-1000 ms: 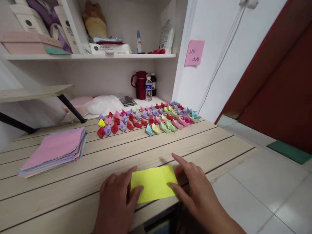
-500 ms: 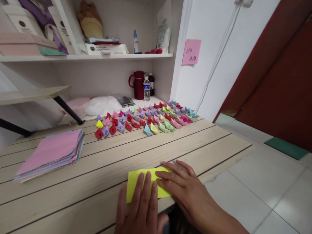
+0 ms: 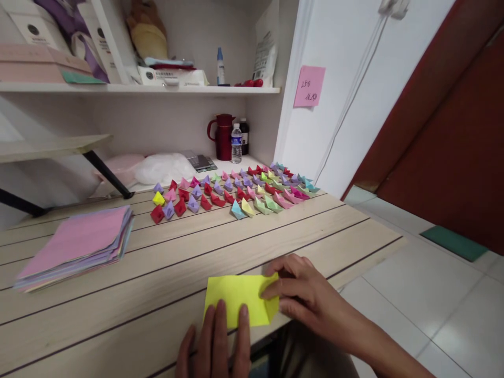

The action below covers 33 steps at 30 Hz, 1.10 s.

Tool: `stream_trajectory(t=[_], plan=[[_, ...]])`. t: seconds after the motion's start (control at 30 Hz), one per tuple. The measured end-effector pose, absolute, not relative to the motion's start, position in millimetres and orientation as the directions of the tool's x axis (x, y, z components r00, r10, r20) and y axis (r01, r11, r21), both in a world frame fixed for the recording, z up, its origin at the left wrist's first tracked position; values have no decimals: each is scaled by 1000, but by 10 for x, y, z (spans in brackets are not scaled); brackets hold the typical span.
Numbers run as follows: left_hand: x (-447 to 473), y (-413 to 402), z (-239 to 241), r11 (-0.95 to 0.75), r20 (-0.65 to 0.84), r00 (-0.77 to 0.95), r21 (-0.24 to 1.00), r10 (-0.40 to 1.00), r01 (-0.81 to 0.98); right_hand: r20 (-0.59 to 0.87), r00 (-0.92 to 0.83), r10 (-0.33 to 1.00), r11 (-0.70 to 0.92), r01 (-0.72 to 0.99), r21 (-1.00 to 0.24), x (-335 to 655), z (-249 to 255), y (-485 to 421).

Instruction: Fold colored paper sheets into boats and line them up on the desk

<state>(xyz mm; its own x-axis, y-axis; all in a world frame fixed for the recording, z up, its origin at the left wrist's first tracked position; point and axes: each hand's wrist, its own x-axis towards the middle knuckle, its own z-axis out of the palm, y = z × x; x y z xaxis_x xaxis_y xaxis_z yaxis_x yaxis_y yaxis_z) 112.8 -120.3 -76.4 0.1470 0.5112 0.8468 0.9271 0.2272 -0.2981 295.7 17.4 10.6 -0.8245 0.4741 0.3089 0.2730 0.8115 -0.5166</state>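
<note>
A yellow sheet of folding paper (image 3: 236, 294), shaped as a wide rectangle, lies at the table's front edge. The fingers of my left hand (image 3: 216, 341) are spread and rest flat on its lower left part. At the right end, my right hand (image 3: 301, 289) grips the paper's edge between thumb and fingers, and that end is lifted and bent over. Farther back on the table stand several rows of small folded paper boats (image 3: 240, 194) in red, purple, pink, green, yellow and blue.
A stack of coloured paper (image 3: 79, 241) lies on the left of the wooden table (image 3: 165, 257). Behind the boats are a red jug (image 3: 224, 137), a water bottle (image 3: 236, 144) and a plastic bag (image 3: 165, 169). A small raised shelf (image 3: 55, 147) stands at the left.
My right hand has gone from lying on the yellow paper to pinching its right end, which is now bent up. My left hand has slid slightly down and left.
</note>
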Motion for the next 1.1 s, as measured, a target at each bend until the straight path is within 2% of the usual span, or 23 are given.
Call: stream_trajectory(t=[0.17,0.47,0.7,0.9,1.0,1.1], plan=[[1201,-1136,-802,224,866,131,-266,483,938,305,-816,491,761,232,-605,2673,158,343],[1236,-1152,-817,200,864,97,-221,494,955,288,-755,589,732,347,-586,2544,115,385],[1263,-1187,-800,184,824,98,-238,559,954,251,-736,629,736,460,-497,2513,125,372],[1302,-1175,-704,258,801,52,-252,597,933,248,-739,626,757,500,-421,2482,122,349],[1293,-1161,-651,264,792,72,-285,606,921,281,-696,661,744,561,-363,2502,89,357],[1264,-1158,-628,250,786,87,-296,612,922,375,-606,702,706,663,-250,2604,51,421]])
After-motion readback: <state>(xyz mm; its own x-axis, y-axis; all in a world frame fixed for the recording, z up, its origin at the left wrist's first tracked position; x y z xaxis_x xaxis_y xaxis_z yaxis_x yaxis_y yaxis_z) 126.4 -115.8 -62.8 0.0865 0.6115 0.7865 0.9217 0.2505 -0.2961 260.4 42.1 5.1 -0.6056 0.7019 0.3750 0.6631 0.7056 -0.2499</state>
